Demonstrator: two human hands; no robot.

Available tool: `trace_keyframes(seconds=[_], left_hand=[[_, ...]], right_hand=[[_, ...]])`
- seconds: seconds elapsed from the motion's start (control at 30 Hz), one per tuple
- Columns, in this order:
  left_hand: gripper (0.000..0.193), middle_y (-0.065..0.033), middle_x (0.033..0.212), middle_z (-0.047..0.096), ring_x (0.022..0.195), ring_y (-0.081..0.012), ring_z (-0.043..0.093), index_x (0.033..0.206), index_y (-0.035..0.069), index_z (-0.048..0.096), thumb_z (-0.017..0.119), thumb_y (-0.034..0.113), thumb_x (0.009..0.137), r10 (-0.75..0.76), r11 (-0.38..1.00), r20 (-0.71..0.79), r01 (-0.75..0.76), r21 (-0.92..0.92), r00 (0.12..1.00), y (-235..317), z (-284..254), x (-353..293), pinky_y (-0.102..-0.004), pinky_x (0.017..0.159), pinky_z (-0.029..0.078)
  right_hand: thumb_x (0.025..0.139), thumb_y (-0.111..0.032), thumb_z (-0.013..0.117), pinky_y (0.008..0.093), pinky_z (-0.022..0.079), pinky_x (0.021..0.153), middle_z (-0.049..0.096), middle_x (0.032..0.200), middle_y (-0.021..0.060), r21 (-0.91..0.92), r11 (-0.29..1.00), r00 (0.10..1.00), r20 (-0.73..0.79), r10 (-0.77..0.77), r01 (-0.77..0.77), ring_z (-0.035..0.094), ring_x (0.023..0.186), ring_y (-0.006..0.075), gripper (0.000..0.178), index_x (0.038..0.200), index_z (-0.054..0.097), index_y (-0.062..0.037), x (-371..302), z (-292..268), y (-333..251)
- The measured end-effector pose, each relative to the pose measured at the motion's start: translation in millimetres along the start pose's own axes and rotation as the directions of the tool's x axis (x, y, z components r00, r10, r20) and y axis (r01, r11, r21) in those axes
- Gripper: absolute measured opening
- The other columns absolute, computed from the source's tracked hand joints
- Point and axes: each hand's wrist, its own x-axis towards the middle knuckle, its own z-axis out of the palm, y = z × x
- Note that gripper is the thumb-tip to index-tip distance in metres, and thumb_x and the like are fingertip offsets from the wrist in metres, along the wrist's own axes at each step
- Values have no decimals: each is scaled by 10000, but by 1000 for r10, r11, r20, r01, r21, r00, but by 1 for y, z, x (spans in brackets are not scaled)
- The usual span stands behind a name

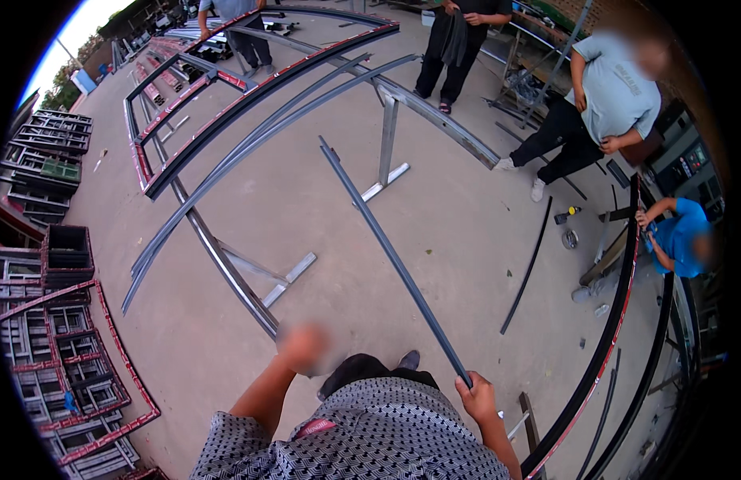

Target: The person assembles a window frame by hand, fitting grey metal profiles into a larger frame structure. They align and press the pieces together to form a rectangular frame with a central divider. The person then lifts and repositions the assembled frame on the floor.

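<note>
My right hand is closed round the near end of a long, thin grey strip, which slants up and away to the left over the floor. My left hand is blurred, so its fingers do not show clearly. It is at the near end of a metal rail on braced feet. Across this rail and a second one lie several loose grey strips. A large dark frame with red-and-white tape rests beyond them.
Stacked frames line the left side. Three people stand at the back and right, and a person in blue handles a long dark bar at the right. A black strip and a yellow-black tool lie on the floor.
</note>
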Motion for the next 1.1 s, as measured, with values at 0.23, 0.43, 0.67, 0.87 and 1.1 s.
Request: trace_keyframes(seconds=[0.23,0.43,0.67,0.87,1.1], left_hand=[[539,-221,1323,690,1197,-401,701,1448,35,622,726,369,1038,-125,980,-429,45,-193,895,52,-33,39,-483,1006,572],[702,-224,1447,604,1308,-440,603,1519,32,550,845,279,933,-107,990,-647,22,-139,755,84,-150,124,-521,1094,518],[775,-169,1411,620,1349,-387,584,1420,48,649,929,429,807,219,976,-601,-159,151,768,33,-267,250,-560,1243,398],[608,-111,1266,721,1286,-325,653,1261,77,752,918,448,808,166,979,-381,-105,174,910,-35,-340,324,-581,1260,383],[469,-109,1041,733,1050,-343,700,1106,96,765,859,490,871,31,987,-256,11,161,966,-80,-396,361,-479,953,542]], right_hand=[[1009,-352,759,466,599,867,782,1055,223,-116,966,971,94,-221,232,761,975,417,370,1151,767,-10,121,-77,-14],[986,-330,793,491,599,863,775,1031,184,-157,934,935,208,-287,322,753,957,407,322,1143,769,-50,215,-93,-58],[925,-260,863,481,603,783,767,985,162,-204,866,885,201,-420,457,753,892,392,304,1130,769,-58,318,-113,-126],[855,-246,915,481,601,758,758,960,139,-357,755,834,187,-519,550,749,871,380,361,1126,766,-60,409,-157,-198],[770,-211,945,470,592,771,729,934,112,-471,540,690,240,-683,698,732,861,355,414,1111,759,-68,539,-210,-286]])
